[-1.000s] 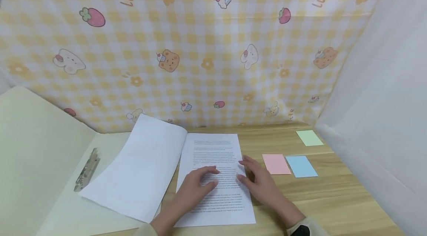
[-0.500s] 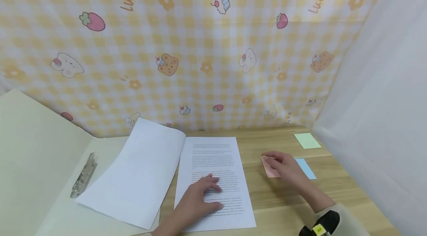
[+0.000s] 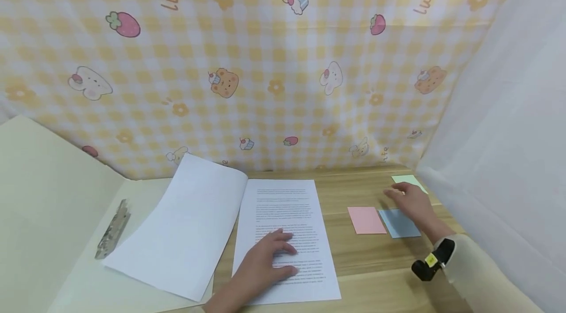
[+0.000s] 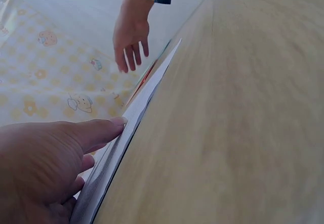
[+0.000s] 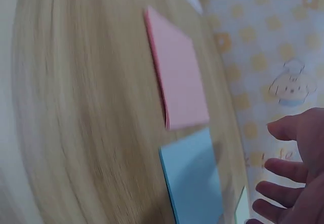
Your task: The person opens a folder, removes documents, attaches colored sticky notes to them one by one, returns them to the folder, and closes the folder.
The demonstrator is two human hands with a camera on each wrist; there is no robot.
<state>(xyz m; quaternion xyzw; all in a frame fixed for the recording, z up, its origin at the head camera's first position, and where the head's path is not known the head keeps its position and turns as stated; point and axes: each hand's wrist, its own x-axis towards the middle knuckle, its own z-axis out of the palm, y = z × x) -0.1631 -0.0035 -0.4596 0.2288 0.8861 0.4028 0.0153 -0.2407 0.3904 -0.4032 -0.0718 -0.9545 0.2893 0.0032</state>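
Note:
My left hand (image 3: 262, 263) rests with loosely bent fingers on the printed sheet (image 3: 283, 214) that lies flat on the desk. In the left wrist view its thumb lies along the edge of the paper stack (image 4: 124, 148). Over at the right, my right hand (image 3: 413, 202) hovers with fingers spread, holding nothing. It partly covers the green sticky note pad (image 3: 408, 180) and casts a shadow on the blue sticky note pad (image 3: 400, 224). The pink sticky note pad (image 3: 366, 220) lies left of the blue one; the right wrist view shows its layered edge.
A turned-back white page (image 3: 185, 224) curves over an open folder (image 3: 132, 293) at the left. The folder has a metal clip (image 3: 114, 229), and its pale cover (image 3: 48, 195) stands raised. A patterned cloth (image 3: 265, 57) hangs behind the wooden desk (image 3: 358, 273).
My right hand has moved right from the printed sheet, past the pink pad, to above the blue and green pads. My left hand has shifted slightly toward me on the sheet.

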